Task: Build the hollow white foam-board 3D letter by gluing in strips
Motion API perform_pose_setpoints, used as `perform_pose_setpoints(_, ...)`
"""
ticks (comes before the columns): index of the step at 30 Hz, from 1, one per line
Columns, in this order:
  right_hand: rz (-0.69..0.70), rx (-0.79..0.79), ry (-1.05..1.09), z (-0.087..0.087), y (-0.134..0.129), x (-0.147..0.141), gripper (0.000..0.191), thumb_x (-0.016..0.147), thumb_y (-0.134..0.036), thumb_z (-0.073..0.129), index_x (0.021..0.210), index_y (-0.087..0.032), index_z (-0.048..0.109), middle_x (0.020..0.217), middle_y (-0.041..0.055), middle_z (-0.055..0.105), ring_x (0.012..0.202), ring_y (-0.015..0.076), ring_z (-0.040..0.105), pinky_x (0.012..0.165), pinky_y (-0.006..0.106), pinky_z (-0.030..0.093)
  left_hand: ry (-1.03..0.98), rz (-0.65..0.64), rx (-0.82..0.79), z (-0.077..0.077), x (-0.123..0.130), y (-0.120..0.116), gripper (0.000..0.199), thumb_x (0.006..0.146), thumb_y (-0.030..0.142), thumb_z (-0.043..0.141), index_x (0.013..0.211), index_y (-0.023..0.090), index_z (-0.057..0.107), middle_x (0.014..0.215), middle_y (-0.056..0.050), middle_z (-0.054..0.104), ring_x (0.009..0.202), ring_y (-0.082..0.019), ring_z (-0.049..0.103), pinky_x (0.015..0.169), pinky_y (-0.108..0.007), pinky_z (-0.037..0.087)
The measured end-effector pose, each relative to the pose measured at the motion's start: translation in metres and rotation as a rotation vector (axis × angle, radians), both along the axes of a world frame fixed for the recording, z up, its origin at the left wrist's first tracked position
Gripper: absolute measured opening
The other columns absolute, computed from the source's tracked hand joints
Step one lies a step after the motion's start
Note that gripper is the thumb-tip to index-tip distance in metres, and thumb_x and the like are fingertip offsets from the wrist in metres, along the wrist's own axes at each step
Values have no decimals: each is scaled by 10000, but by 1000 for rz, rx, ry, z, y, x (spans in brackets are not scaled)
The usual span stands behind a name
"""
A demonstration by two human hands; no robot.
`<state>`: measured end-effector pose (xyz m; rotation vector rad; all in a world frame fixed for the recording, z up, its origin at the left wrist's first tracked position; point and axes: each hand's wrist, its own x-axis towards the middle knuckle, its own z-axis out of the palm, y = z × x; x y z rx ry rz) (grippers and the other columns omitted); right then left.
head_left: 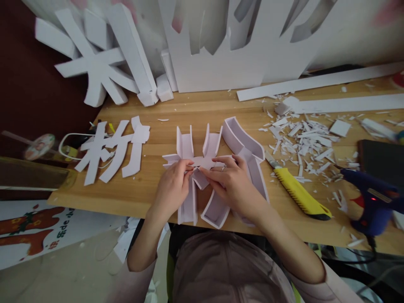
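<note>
A hollow white foam-board character [187, 206] with raised side walls lies on the table in front of me, its open side up. My left hand [173, 185] reaches in from the left, thumb and fingertips pinched at a thin foam-board strip [200, 178] near the character's centre. From the right, my right hand [235, 183] meets it there, thumb and index finger closed on the same strip while the other fingers arch over the walls. The fingers partly hide the strip. Curved walled parts [243, 135] of the character extend to the right.
A yellow utility knife [298, 191] and blue glue gun [372, 198] lie right, near foam scraps [307, 141]. Flat cut-out character pieces [109, 153] lie left. Behind stand a finished foam character [97, 63], a large cut sheet [217, 71] and long strips [315, 82].
</note>
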<state>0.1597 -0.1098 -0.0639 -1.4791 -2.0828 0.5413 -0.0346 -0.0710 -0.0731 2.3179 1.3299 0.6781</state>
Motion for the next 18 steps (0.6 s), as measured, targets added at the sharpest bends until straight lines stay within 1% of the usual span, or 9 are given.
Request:
perform_pose_setpoints(4,13,-6,15,-1,0,0,263,962,-106,598,1132,-239,747,895,2,782,1235,321,568,1069,526,214,-2,-5,-10,1,1,-1,190,958,87,503,1102,204,539,1048,-84,738,1009,-233,717,870,-397,586)
perform_pose_setpoints(8,16,36,50,-3,-1,0,281,962,-100,591,1153,-246,737,929,-19,785,1228,322,567,1069,525,219,1,-7,-31,2,1,-1,178,966,87,491,1099,198,533,1051,-90,731,1020,-232,706,869,-393,587)
perform_pose_setpoints(11,13,56,66,-3,-2,2,290,976,-116,575,1198,-239,715,1005,-28,788,1234,312,559,1085,520,200,-3,-5,-58,4,1,-3,186,984,107,464,1137,197,516,1071,-98,728,1031,-232,700,875,-397,586)
perform_pose_setpoints(13,8,43,75,-1,-3,3,301,982,-124,564,1224,-243,698,1069,-44,782,1250,298,540,1106,507,179,-16,-1,-93,6,0,-6,238,991,106,436,1208,196,478,1098,-98,729,1052,-220,695,905,-395,578)
perform_pose_setpoints(15,6,22,81,1,-4,3,323,986,-131,547,1256,-254,677,1127,-62,769,1268,277,518,1133,487,161,-35,-1,-163,10,-3,-8,346,985,85,399,1311,203,401,1138,-87,730,1087,-199,683,946,-388,563)
perform_pose_setpoints(18,8,2,64,4,-4,2,356,994,-139,515,1303,-258,647,1182,-74,751,1292,245,495,1177,460,135,-30,-23,-275,17,-6,-7,503,935,47,384,1399,227,315,1227,-72,709,1161,-187,654,990,-384,547)
